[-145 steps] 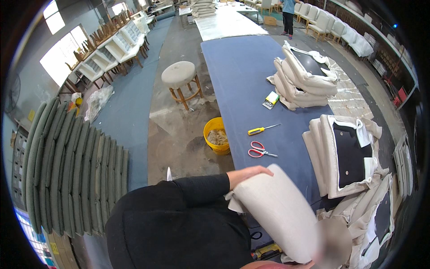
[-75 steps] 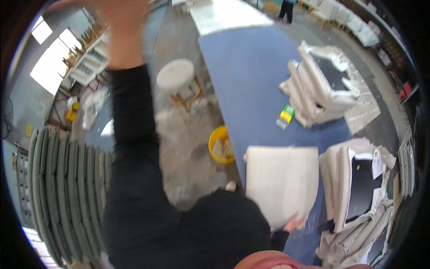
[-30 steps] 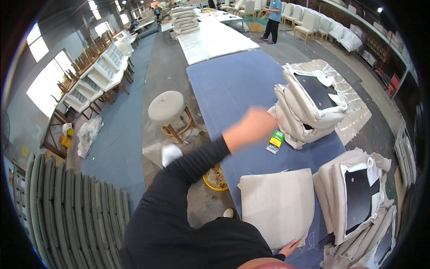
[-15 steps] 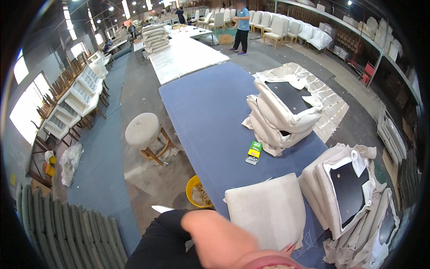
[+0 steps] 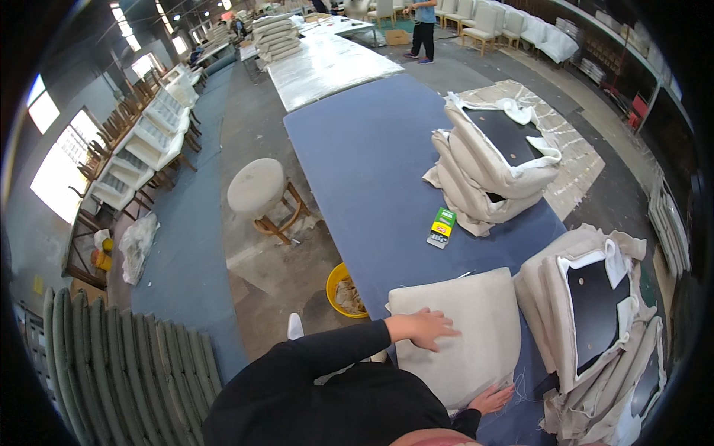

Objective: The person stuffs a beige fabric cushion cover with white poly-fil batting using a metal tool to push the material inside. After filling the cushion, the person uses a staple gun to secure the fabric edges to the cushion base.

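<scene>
Lying flat on the blue table (image 5: 372, 156), a beige seat cushion (image 5: 461, 334) sits at the near end, and both hands press on it with fingers spread: the left hand (image 5: 424, 327) rests on top of the cushion toward its left side, and the right hand (image 5: 491, 399) touches its near edge. Just past the cushion lies a small green and yellow box (image 5: 442, 227), a pile of beige covers (image 5: 491, 167) sits farther beyond the cushion, and another pile (image 5: 595, 327) is right beside it.
</scene>
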Tool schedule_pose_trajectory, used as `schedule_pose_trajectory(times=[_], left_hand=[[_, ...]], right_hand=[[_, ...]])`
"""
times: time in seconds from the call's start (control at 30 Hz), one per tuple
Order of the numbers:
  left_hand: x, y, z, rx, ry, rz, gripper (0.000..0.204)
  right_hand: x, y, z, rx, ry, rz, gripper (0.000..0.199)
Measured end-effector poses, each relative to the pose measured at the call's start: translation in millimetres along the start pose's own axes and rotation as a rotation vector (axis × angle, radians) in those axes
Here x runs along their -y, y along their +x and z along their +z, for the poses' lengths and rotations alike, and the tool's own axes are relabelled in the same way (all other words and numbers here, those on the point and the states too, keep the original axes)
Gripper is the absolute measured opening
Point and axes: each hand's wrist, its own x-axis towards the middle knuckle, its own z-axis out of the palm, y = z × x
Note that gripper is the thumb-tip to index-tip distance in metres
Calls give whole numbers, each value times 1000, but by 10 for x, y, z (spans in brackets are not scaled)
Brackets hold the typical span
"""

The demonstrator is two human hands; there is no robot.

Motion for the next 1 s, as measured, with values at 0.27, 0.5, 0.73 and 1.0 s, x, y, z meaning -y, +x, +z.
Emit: schedule_pose_trajectory(times=[0.27, 0.5, 0.73, 1.0], left_hand=[[460, 595, 849, -510, 270, -288, 72], [594, 1005, 597, -552, 235, -300, 65], [551, 967, 566, -538, 223, -302, 65], [714, 353, 965, -638, 124, -342, 64]], right_hand=[[794, 1235, 18, 270, 211, -297, 60], [1187, 1496, 323, 230, -18, -163, 56], [1048, 1770, 386, 363, 35, -135, 66], [683, 2028, 206, 488, 331, 49, 72]])
